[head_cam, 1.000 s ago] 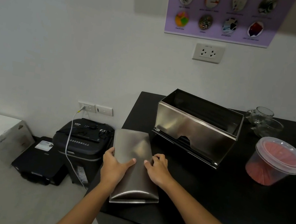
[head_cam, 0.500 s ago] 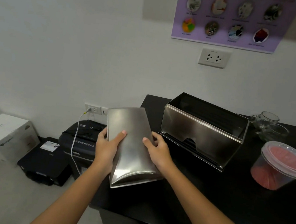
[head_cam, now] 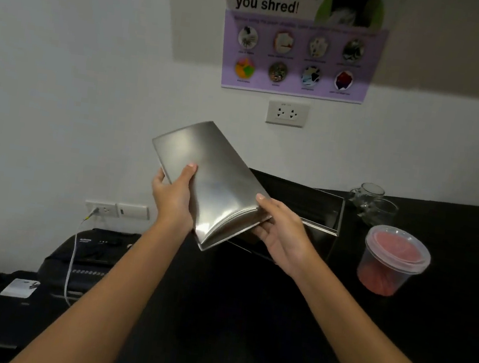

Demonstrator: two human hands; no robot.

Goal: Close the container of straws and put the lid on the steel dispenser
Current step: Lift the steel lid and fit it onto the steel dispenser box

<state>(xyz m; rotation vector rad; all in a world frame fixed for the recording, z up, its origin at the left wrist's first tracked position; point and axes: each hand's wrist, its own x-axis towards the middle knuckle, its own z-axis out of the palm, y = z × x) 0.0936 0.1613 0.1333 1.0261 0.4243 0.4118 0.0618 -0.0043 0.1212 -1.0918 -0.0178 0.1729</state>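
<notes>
1. Both forearms reach forward over the black worktop. The left hand clamps the steel lid by its left edge, thumb on top.
2. The right hand grips the lid's near right corner, fingers curled beneath.
3. A wall poster reads "Check before you shred!"
4. The lid is brushed, curved steel, held tilted in the air before the open steel dispenser. The lidded straw container stands to the right.
</notes>
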